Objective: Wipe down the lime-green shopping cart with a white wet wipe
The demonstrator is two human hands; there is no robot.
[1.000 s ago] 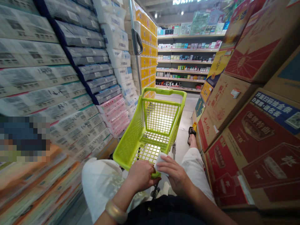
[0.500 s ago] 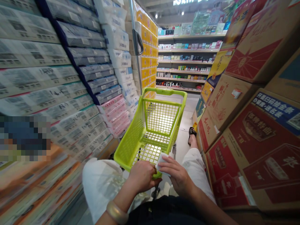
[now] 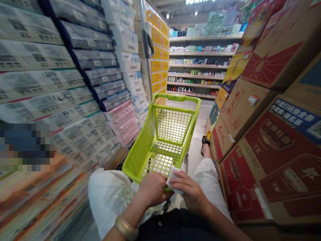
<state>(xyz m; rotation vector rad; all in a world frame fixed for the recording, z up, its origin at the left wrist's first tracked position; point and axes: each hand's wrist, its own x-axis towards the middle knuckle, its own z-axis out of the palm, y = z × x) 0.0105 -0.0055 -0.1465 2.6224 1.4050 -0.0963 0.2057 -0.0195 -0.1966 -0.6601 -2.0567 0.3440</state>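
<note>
A lime-green plastic shopping cart basket (image 3: 140, 150) stands right in front of me, between my knees. My left hand (image 3: 154, 189) is closed on its near rim, with most of the fingertips hidden below. Beside it, my right hand (image 3: 188, 187) presses a folded white cloth or tissue (image 3: 172, 174) against the near right corner of the rim. Whether it is cloth or paper I cannot tell. Grid-patterned walls and floor show through the basket, with nothing lying in it.
Stacked tissue packs (image 3: 97, 63) rise on the left, and cardboard cartons (image 3: 250, 110) crowd the right. Shelves (image 3: 198, 65) of small goods line the back. A metal post with a black handle (image 3: 147, 45) stands at the left stack. My sandalled foot (image 3: 205, 144) rests by the cartons.
My right hand and the white cloth or tissue have shifted very slightly at the rim corner. The left hand and the basket stay nearly in place.
</note>
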